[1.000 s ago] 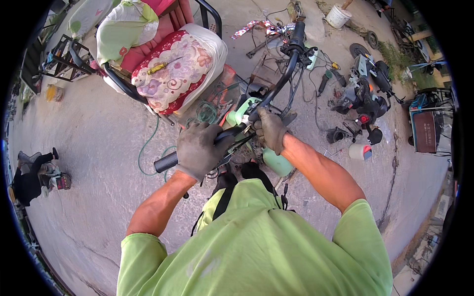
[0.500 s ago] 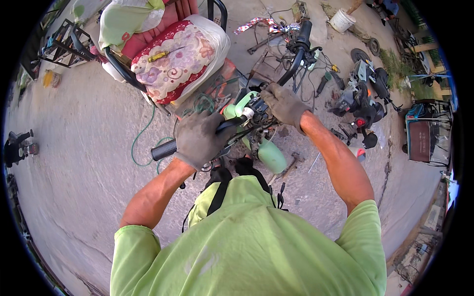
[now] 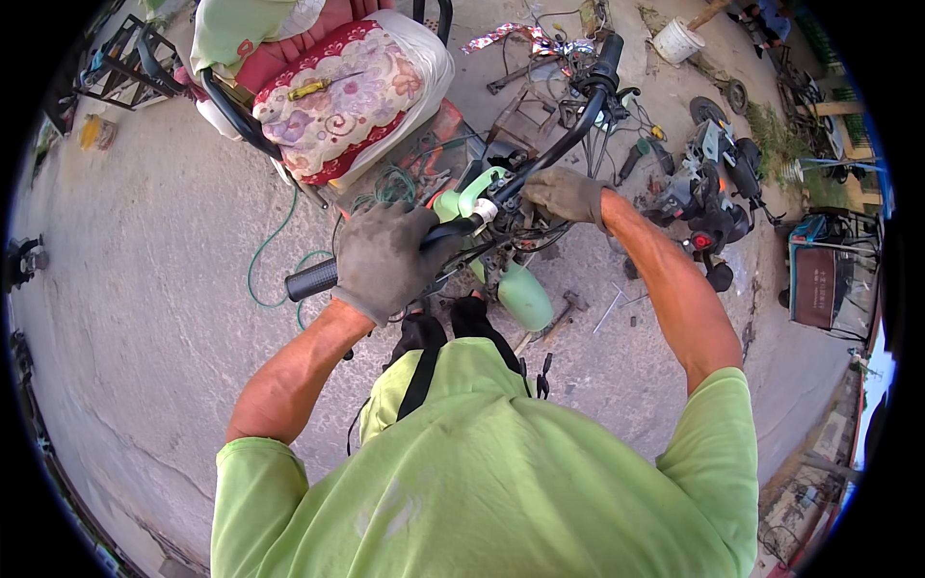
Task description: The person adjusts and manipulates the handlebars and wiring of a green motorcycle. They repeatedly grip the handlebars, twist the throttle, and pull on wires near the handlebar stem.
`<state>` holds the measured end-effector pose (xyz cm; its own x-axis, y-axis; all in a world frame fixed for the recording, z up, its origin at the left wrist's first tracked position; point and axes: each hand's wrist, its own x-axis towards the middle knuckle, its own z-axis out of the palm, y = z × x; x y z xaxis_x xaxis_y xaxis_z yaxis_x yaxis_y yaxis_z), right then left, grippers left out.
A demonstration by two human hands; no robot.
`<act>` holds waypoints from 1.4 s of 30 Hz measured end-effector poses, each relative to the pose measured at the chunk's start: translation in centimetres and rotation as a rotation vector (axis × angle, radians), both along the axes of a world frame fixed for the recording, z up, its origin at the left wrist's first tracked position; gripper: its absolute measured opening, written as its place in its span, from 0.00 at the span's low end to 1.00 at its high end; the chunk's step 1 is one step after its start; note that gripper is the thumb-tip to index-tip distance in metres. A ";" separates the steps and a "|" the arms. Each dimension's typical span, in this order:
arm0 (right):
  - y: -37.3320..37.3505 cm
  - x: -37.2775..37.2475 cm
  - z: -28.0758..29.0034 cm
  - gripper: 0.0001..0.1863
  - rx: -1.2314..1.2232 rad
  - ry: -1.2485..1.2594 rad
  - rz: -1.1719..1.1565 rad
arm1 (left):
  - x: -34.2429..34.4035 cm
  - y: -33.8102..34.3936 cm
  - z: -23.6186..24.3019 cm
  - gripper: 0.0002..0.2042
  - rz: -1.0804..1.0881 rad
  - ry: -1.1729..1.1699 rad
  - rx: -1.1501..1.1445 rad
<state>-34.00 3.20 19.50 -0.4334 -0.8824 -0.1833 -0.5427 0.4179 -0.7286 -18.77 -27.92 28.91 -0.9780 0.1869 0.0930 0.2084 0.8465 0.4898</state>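
My left hand [image 3: 390,260], in a grey glove, is wrapped round the lower black handlebar [image 3: 445,231] beside its ribbed grip [image 3: 310,281]. My right hand [image 3: 564,197], also gloved, has its fingers curled at the middle of the handlebar, among black cables; exactly what they grip is hidden. The bar's other section [image 3: 578,125] rises to a grip [image 3: 605,60]. Below lie pale green bodywork [image 3: 473,196], a white piece [image 3: 485,210] at the stem and a green rounded part [image 3: 523,297].
A cushioned chair [image 3: 332,106] with a yellow-handled tool [image 3: 306,89] stands ahead-left. Green hose [image 3: 258,260], a hammer [image 3: 568,310] and scattered parts lie around. A dismantled scooter [image 3: 713,193], a white bucket [image 3: 678,40] and a cart [image 3: 824,270] are rightward; a person [image 3: 766,24] is beyond.
My right hand has moved rightward and up along the handlebar, its forearm swinging right. My left hand keeps its grip. The view has shifted, and the figure at the left is now mostly out of sight.
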 end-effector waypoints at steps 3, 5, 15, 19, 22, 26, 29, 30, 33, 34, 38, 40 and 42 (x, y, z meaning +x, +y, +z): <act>-2.0 0.2 3.1 0.17 0.199 -0.235 -0.147 | 0.1 -0.2 0.1 0.16 -0.002 0.002 0.002; -1.8 0.4 2.6 0.18 0.214 -0.345 -0.249 | 0.0 -0.1 0.2 0.16 -0.014 0.006 0.018; -2.3 0.9 2.1 0.18 0.236 -0.253 -0.247 | 0.2 -0.1 0.2 0.15 0.000 0.025 0.022; -2.7 1.3 2.6 0.17 0.317 -0.209 -0.251 | 0.2 -0.1 0.3 0.15 0.003 0.019 0.016; -3.3 1.1 4.0 0.17 0.408 -0.060 -0.175 | 0.2 0.0 0.1 0.14 0.013 0.019 0.021; -4.7 0.7 5.4 0.18 0.541 -0.010 -0.154 | 0.0 0.1 0.0 0.14 -0.007 0.017 -0.009; -4.7 1.4 5.2 0.19 0.541 -0.124 -0.344 | 0.0 0.2 0.5 0.14 0.006 0.013 0.000; -3.9 1.7 3.2 0.20 0.484 -0.057 -0.361 | -0.1 0.2 0.3 0.14 -0.017 0.035 -0.004; -4.0 2.2 4.0 0.20 0.504 0.032 -0.368 | -0.2 0.2 0.0 0.15 -0.031 0.096 -0.002; -3.9 2.3 4.0 0.20 0.512 0.055 -0.355 | -0.3 0.3 0.2 0.14 -0.032 0.082 0.002; -4.0 2.8 5.2 0.20 0.523 0.165 -0.306 | -0.2 0.2 1.0 0.15 -0.009 0.006 0.075; -4.3 3.0 5.6 0.19 0.516 0.156 -0.299 | -0.1 -0.8 1.3 0.17 0.035 -0.103 0.235; -3.2 3.3 4.5 0.18 0.379 0.097 -0.358 | 0.1 -2.4 1.4 0.20 0.103 -0.266 0.507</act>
<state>-30.66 0.05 24.05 -0.7262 -0.5557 -0.4047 -0.3752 0.8137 -0.4440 -18.70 -30.34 30.29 -0.9908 0.0860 -0.1050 -0.0479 0.5022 0.8634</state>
